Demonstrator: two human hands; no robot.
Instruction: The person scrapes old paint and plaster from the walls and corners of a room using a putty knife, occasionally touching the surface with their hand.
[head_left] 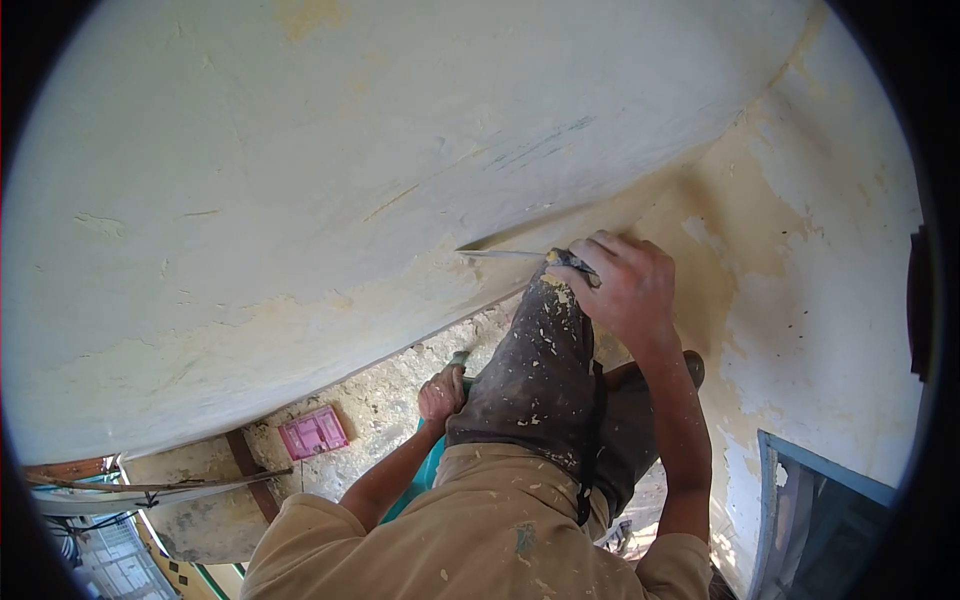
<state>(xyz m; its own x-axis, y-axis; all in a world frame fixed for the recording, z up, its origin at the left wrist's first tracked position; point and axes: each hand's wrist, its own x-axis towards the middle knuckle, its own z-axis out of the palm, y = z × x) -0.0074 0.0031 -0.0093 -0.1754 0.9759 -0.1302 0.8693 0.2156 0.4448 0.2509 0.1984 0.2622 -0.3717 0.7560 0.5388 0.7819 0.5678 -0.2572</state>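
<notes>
My right hand (pixel 630 285) is closed on the dark handle of a scraper (pixel 505 254), whose thin blade lies near the pale wall (pixel 300 200). Paint on this wall is chipped, with tan patches showing. Lower down, beside my left thigh, my left hand (pixel 443 393) is closed around something with a greenish end (pixel 459 357); most of it is hidden. Paint flakes speckle my dark trousers (pixel 530 370).
A pink object (pixel 314 433) lies on the flake-covered surface at lower left. A teal object (pixel 418 475) shows behind my left forearm. The peeling side wall (pixel 800 290) has a blue-framed opening (pixel 830 463) at lower right.
</notes>
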